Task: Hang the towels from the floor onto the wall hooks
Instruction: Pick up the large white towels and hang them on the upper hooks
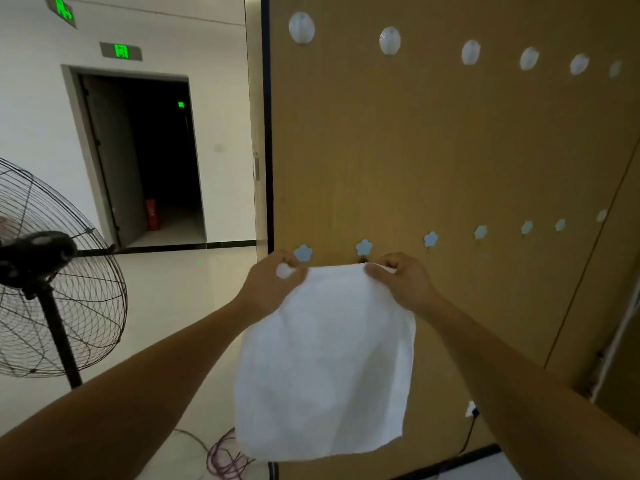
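Two rows of hooks cross the brown wall (450,150). We note a white towel (325,362) hanging before it, just under a flower hook (363,247), top corners pinched by left hand (273,289) and right hand (403,280).

fan (52,292) cut off left | hook behind towel (325,362) top edge — hidden

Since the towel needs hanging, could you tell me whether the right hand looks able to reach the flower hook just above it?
Probably yes: the right hand, gripping the white towel, sits just below the flower hook, with nothing between them.
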Action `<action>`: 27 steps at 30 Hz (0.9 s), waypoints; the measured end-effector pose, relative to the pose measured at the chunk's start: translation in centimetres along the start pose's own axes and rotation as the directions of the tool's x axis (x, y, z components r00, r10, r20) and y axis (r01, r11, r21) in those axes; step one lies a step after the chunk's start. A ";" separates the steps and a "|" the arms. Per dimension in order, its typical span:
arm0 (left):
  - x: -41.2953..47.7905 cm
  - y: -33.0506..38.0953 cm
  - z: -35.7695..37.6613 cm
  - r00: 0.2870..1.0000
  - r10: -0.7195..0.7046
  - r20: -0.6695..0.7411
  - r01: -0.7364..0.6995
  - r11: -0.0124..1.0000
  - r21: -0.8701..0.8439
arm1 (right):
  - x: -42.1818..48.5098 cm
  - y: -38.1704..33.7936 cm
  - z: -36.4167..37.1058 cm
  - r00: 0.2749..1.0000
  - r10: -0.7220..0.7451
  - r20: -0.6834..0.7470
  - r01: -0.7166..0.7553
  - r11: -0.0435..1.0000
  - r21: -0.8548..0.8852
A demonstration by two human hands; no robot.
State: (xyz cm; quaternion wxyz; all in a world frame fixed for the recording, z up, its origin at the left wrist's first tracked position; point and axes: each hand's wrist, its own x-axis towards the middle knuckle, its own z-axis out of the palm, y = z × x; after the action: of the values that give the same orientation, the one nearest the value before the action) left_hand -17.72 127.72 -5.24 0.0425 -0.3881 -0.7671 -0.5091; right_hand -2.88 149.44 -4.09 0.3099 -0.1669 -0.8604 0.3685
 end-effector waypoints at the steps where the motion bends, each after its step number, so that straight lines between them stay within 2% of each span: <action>1: 0.5 -1.1 0.1 0.999 -0.009 0.051 0.006 0.999 0.049 | 0.7 0.3 1.3 1.000 0.003 0.009 -0.003 1.000 -0.025; 3: 1.2 -3.2 0.5 0.994 -0.042 0.098 0.033 0.995 0.090 | 1.9 1.5 4.0 0.998 0.040 0.056 -0.036 0.997 -0.074; 6: 2.1 -6.1 1.1 0.995 -0.060 0.080 0.053 0.995 0.088 | 3.3 3.4 7.5 0.991 0.081 0.105 -0.073 0.994 -0.082; 11: 5.1 -9.5 2.8 0.995 -0.068 -0.079 0.083 0.976 0.203 | 6.1 4.8 10.7 0.967 0.112 0.227 -0.123 0.992 0.032; 13: 6.8 -10.3 3.6 0.987 -0.038 -0.156 0.081 0.956 0.282 | 8.2 5.2 11.8 0.981 0.111 0.158 -0.126 0.989 0.083; 16: 9.5 -11.3 4.9 0.948 -0.040 -0.317 0.152 0.928 0.340 | 12.1 5.4 13.7 0.998 0.056 -0.022 -0.055 0.998 0.029; 18: 11.0 -11.6 5.9 0.912 -0.057 -0.406 0.218 0.906 0.362 | 14.1 5.6 14.9 0.996 0.012 -0.092 -0.012 1.000 -0.005; 23: 12.0 -13.8 8.2 0.834 -0.241 -0.496 0.441 0.831 0.338 | 16.3 8.2 17.7 0.990 0.037 -0.133 -0.047 0.997 -0.069; 27: 11.1 -15.8 10.1 0.778 -0.397 -0.487 0.563 0.784 0.261 | 15.6 10.3 19.1 0.987 0.156 -0.040 -0.158 0.986 -0.056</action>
State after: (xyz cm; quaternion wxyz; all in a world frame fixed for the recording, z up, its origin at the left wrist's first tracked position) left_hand -32.14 139.19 -16.76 0.1436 -0.0434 -0.9010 -0.4072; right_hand -26.53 154.30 -15.50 0.2902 -0.2497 -0.8495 0.3631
